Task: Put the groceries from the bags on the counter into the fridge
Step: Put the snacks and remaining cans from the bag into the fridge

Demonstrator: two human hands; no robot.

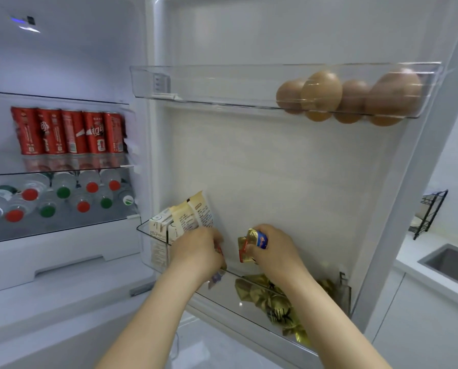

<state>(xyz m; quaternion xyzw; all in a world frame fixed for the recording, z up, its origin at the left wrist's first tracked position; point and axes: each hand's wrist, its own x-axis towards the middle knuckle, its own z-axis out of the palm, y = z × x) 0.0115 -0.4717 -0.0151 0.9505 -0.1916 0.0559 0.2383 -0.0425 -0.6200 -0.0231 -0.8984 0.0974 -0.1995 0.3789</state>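
The fridge stands open, and both my hands reach into the lower clear door bin [249, 318]. My right hand [275, 251] grips a small gold packet with a blue and red label [252, 243] above the bin. My left hand [198, 251] curls round another small packet [217, 275], mostly hidden under its fingers, beside the cream milk cartons [185, 219] standing at the bin's left end. Several gold-wrapped packets [273, 302] lie in the bin below my right wrist.
Brown eggs [350, 97] sit in the upper door bin [209, 83]. Inside the fridge, red cans [68, 131] line one glass shelf and capped bottles [63, 193] lie on the shelf below. A sink [448, 262] and a black wire rack [430, 211] are at the right.
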